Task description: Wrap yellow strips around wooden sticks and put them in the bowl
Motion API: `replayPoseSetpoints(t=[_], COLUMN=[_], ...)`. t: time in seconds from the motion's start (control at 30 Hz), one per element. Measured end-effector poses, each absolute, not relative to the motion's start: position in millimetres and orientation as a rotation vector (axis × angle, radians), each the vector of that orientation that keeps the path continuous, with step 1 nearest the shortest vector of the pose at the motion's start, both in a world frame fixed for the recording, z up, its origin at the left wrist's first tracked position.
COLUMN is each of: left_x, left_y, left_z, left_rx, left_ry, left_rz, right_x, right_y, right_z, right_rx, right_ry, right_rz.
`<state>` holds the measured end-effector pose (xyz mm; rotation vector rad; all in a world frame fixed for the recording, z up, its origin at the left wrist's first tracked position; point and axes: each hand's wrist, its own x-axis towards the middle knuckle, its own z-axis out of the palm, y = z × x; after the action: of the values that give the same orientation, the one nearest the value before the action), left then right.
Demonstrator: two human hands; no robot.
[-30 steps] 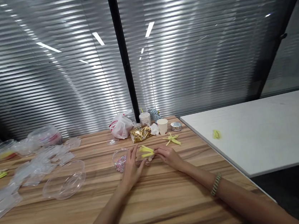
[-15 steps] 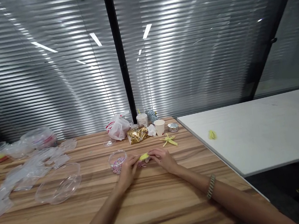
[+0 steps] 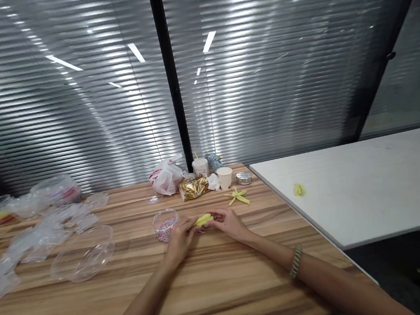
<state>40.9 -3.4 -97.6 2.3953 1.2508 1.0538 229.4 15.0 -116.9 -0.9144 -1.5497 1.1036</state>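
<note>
A small bundle of yellow strips (image 3: 203, 220) is held between my two hands, just above the wooden table (image 3: 210, 289). My left hand (image 3: 181, 237) pinches its left end, and my right hand (image 3: 228, 222) has fingers closed on its right end. Right beside my left hand stands a clear round tub (image 3: 165, 223) with small pink and purple pieces inside. A few pinkish pieces (image 3: 200, 231) lie under the bundle, partly hidden by my fingers. Farther back, a yellow star-shaped piece (image 3: 238, 195) lies flat on the wood.
Behind my hands are a white plastic bag (image 3: 167, 178), a gold packet (image 3: 193, 187), a paper cup (image 3: 225, 177) and a round tin (image 3: 243, 178). Clear lids (image 3: 82, 255) and plastic wrappers (image 3: 47, 231) spread across the left. A white table (image 3: 354, 191) adjoins on the right.
The fingers of my right hand have shifted slightly on the yellow bundle, and more of the bundle shows between my hands. The view has moved a little.
</note>
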Motion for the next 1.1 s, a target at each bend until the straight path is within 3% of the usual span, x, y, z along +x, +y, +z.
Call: replayPoseSetpoints(t=[0.27, 0.6, 1.1], left_x=[49.4, 49.7, 58.2], left_y=[-11.2, -5.2, -12.3], left_z=[-84.0, -88.4, -85.5], left_rx=[2.238, 1.419, 1.375], left_ry=[1.176, 1.155, 0.975], left_rz=[0.977, 1.134, 0.949], right_x=[231.4, 233.4, 220.8], right_y=[19.1, 22.5, 4.8], right_z=[-118.4, -113.6, -108.9], right_rx=[-0.921, -0.869, -0.909], right_ry=[-1.467, -1.2, -1.257], right_rz=[1.107, 1.173, 1.065])
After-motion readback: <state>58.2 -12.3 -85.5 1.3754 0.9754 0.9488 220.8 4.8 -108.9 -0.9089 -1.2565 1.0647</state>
